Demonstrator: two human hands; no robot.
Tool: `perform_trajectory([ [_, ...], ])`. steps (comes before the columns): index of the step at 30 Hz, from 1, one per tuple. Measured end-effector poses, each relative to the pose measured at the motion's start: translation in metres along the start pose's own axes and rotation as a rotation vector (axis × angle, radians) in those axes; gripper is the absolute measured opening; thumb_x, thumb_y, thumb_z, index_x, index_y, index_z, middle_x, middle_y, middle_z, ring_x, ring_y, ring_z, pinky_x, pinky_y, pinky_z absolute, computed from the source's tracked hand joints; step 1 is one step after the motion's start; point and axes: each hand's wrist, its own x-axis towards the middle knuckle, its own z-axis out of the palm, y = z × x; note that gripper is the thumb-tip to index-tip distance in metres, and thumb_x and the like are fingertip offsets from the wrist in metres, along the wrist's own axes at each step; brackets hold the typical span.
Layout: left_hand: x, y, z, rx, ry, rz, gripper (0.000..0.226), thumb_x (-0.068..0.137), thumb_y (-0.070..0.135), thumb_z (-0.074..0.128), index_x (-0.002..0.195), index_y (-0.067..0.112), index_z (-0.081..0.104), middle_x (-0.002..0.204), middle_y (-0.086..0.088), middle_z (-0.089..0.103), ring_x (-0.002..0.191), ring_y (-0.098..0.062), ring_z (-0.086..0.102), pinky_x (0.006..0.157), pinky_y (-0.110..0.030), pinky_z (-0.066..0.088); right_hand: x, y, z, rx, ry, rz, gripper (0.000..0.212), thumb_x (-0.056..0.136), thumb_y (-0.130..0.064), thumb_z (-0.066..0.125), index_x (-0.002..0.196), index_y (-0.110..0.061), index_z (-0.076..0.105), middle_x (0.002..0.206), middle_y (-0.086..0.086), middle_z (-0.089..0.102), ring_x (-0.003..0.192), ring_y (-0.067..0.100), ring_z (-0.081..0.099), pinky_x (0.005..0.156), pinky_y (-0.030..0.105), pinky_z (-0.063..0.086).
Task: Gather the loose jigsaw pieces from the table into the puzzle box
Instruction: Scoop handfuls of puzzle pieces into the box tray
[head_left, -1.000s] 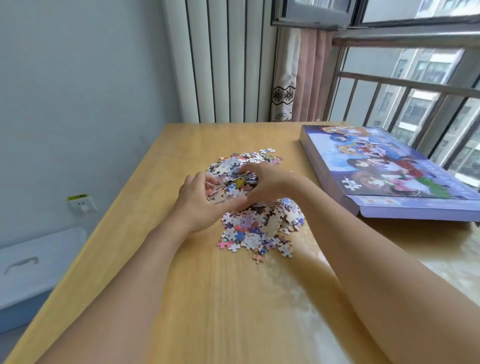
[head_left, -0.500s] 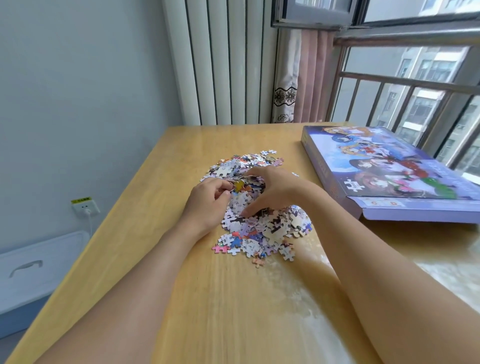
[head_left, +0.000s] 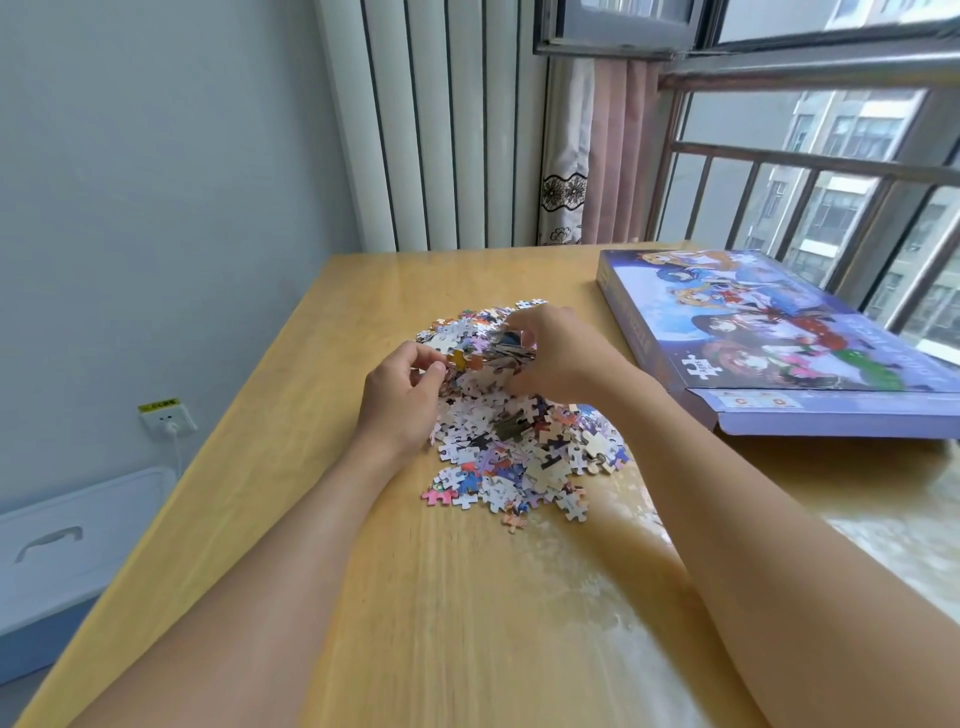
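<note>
A heap of loose jigsaw pieces (head_left: 519, 457) lies in the middle of the wooden table (head_left: 426, 613). My left hand (head_left: 402, 397) and my right hand (head_left: 558, 356) face each other over the far half of the heap. Between them they clasp a bunch of pieces (head_left: 485, 358) lifted a little above the pile. The left fingers curl around its left side, the right hand cups its right side. The puzzle box (head_left: 779, 332), flat and purple with cartoon art on top, lies closed at the right of the table.
A barred window (head_left: 810, 171) runs along the table's right side. A pink curtain (head_left: 608, 156) hangs at the far corner. Beyond the table's left edge are a wall socket (head_left: 167, 418) and a white bin lid (head_left: 67, 540) on the floor.
Both hands have closed in around a bunch of pieces and raised it slightly off the heap. The view has shifted a little.
</note>
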Motion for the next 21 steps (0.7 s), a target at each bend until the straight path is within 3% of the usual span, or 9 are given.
perform_trajectory([
  [3, 0.0, 0.0, 0.0, -0.012, -0.002, -0.004, 0.013, 0.1, 0.02, 0.053, 0.102, 0.016, 0.065, 0.097, 0.001, 0.065, 0.08, -0.012, 0.056, 0.068, -0.025, 0.047, 0.003, 0.002, -0.001, 0.023, 0.035, 0.008, 0.024, 0.074, -0.021, 0.078, 0.092, -0.016, 0.063, 0.083, 0.0, 0.066, 0.078, 0.027, 0.065, 0.063, 0.043, 0.057],
  [7, 0.0, 0.0, -0.001, -0.038, 0.006, -0.012, 0.012, 0.1, 0.02, 0.054, 0.099, 0.016, 0.066, 0.093, 0.0, 0.065, 0.084, -0.022, 0.061, 0.071, -0.035, 0.051, 0.002, 0.002, -0.008, 0.174, 0.047, 0.019, 0.022, 0.071, -0.017, 0.079, 0.082, -0.018, 0.06, 0.073, -0.003, 0.063, 0.065, 0.021, 0.059, 0.053, 0.034, 0.048],
  [9, 0.0, 0.0, 0.0, -0.052, 0.008, -0.019, 0.012, 0.1, 0.019, 0.054, 0.099, 0.015, 0.066, 0.091, -0.001, 0.065, 0.087, -0.027, 0.063, 0.073, -0.039, 0.053, -0.001, 0.001, -0.014, 0.295, 0.056, 0.034, 0.023, 0.072, -0.012, 0.081, 0.087, -0.01, 0.064, 0.074, 0.002, 0.065, 0.062, 0.018, 0.057, 0.052, 0.032, 0.048],
  [12, 0.001, 0.001, -0.001, -0.047, 0.004, -0.024, 0.013, 0.1, 0.021, 0.054, 0.099, 0.016, 0.066, 0.092, 0.0, 0.066, 0.088, -0.027, 0.065, 0.076, -0.041, 0.053, -0.005, -0.002, -0.027, 0.513, 0.069, 0.075, 0.023, 0.077, -0.007, 0.081, 0.096, -0.005, 0.068, 0.083, 0.016, 0.071, 0.067, 0.02, 0.063, 0.061, 0.039, 0.059],
  [16, 0.0, 0.001, -0.003, -0.032, 0.009, -0.012, 0.014, 0.1, 0.022, 0.053, 0.101, 0.016, 0.066, 0.092, 0.002, 0.065, 0.087, -0.02, 0.063, 0.074, -0.035, 0.052, -0.01, -0.001, -0.03, 0.642, 0.102, 0.21, 0.027, 0.078, -0.013, 0.085, 0.099, -0.011, 0.068, 0.081, 0.005, 0.071, 0.067, 0.014, 0.064, 0.06, 0.031, 0.058],
  [19, 0.0, 0.0, -0.003, 0.001, 0.015, 0.002, 0.014, 0.1, 0.023, 0.054, 0.1, 0.016, 0.066, 0.091, 0.002, 0.066, 0.08, -0.014, 0.059, 0.068, -0.028, 0.046, -0.021, 0.002, -0.02, 0.834, 0.084, 0.372, 0.056, 0.076, -0.019, 0.088, 0.125, -0.011, 0.06, 0.099, 0.008, 0.072, 0.074, 0.017, 0.067, 0.067, 0.035, 0.062],
  [21, 0.001, 0.0, -0.003, 0.016, 0.018, 0.014, 0.013, 0.1, 0.023, 0.054, 0.1, 0.017, 0.066, 0.09, 0.002, 0.066, 0.079, -0.012, 0.059, 0.066, -0.027, 0.046, -0.028, 0.004, -0.013, 0.86, 0.08, 0.427, 0.082, 0.076, -0.021, 0.088, 0.147, -0.015, 0.046, 0.117, 0.009, 0.068, 0.081, 0.016, 0.067, 0.061, 0.03, 0.058],
])
